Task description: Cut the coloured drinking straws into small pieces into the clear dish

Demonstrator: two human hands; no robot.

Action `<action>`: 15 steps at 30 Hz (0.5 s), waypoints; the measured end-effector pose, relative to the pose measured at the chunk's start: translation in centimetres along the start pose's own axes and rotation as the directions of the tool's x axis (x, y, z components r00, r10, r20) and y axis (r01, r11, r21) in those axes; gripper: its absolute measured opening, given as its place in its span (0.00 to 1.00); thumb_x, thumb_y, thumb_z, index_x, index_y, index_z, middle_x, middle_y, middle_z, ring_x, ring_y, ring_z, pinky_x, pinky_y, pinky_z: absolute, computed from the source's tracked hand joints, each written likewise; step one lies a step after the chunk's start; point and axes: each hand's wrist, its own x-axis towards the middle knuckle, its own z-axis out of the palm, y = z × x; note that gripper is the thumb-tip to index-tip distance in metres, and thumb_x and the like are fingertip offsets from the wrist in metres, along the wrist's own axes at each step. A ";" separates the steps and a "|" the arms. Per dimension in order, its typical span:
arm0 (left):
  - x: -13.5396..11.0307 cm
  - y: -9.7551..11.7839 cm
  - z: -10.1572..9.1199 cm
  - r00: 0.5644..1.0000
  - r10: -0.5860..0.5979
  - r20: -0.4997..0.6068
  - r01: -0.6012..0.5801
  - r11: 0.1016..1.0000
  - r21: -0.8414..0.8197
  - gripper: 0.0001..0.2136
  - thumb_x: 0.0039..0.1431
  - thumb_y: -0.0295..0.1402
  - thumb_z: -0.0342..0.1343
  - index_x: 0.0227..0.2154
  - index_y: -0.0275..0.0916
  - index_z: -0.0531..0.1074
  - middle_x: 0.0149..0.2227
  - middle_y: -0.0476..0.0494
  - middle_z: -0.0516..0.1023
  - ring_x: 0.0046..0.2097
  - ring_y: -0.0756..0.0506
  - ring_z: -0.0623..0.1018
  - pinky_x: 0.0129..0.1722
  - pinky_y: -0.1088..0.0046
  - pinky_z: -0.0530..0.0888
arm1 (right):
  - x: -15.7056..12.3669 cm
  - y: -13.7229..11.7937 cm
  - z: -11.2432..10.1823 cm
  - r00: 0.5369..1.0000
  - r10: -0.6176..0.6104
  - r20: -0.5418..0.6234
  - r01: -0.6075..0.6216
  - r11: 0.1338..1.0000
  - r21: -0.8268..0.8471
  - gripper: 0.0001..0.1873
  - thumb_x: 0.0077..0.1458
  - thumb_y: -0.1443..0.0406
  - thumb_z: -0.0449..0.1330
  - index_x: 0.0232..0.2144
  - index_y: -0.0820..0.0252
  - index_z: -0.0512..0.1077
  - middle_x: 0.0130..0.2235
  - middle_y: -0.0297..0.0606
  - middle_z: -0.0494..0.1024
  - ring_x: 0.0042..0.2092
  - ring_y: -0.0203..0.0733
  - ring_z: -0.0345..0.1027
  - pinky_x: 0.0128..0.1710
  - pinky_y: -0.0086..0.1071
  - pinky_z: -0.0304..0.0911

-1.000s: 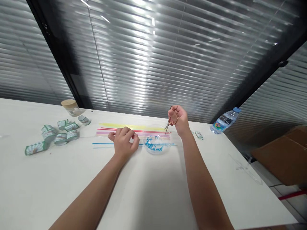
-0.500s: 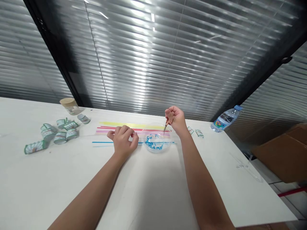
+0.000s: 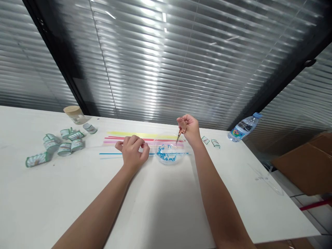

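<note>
My right hand (image 3: 190, 128) has its fingers in the handles of small copper-coloured scissors (image 3: 182, 131). Their blades point down over a clear round bowl (image 3: 170, 164) that holds many short blue cut pieces (image 3: 166, 156). To the left of the bowl, my left hand (image 3: 133, 154) is curled above several long thin straws. A faint, pale, thin straw (image 3: 100, 147) runs into its fingers, and a whitish tip shows by the thumb. Around that hand lie yellow straws (image 3: 124, 134), red straws (image 3: 114, 137), pink straws (image 3: 110, 142) and a blue straw (image 3: 110, 153).
Several green-and-white printed packets (image 3: 64, 148) lie on the left of the white table (image 3: 160, 211), near a tub with a tan lid (image 3: 74, 111). Two small packets (image 3: 215, 143) and a water bottle (image 3: 243, 128) are on the right. A cardboard box (image 3: 306, 162) stands beyond the edge.
The scissors and my right hand have shifted very slightly left. My left hand keeps its place and its curled grip.
</note>
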 end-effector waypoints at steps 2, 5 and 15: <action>0.0 0.0 0.0 1.000 -0.013 0.015 0.013 1.000 0.005 0.08 0.48 0.29 0.53 0.17 0.39 0.63 0.23 0.51 0.68 0.31 0.47 0.65 0.38 0.63 0.48 | 0.0 0.1 0.1 1.000 -0.003 -0.020 0.003 1.000 -0.002 0.23 0.45 0.51 0.67 0.21 0.57 0.60 0.16 0.25 0.64 0.16 0.28 0.54 0.14 0.24 0.55; 0.0 0.0 0.0 0.999 -0.025 0.029 0.025 1.000 0.013 0.08 0.48 0.30 0.53 0.17 0.39 0.63 0.23 0.50 0.69 0.31 0.47 0.66 0.38 0.62 0.48 | 0.0 0.3 0.1 0.999 0.007 -0.043 -0.007 1.000 0.014 0.24 0.45 0.50 0.67 0.20 0.57 0.60 0.16 0.25 0.64 0.16 0.28 0.54 0.14 0.24 0.54; -0.2 -0.4 0.2 1.000 0.020 -0.002 -0.020 1.000 0.021 0.07 0.50 0.30 0.53 0.19 0.40 0.65 0.24 0.50 0.70 0.32 0.46 0.67 0.39 0.61 0.49 | -0.9 -4.4 -0.6 0.995 -0.092 0.045 0.082 0.979 0.187 0.31 0.40 0.43 0.67 0.18 0.56 0.55 0.13 0.22 0.56 0.15 0.28 0.47 0.16 0.27 0.52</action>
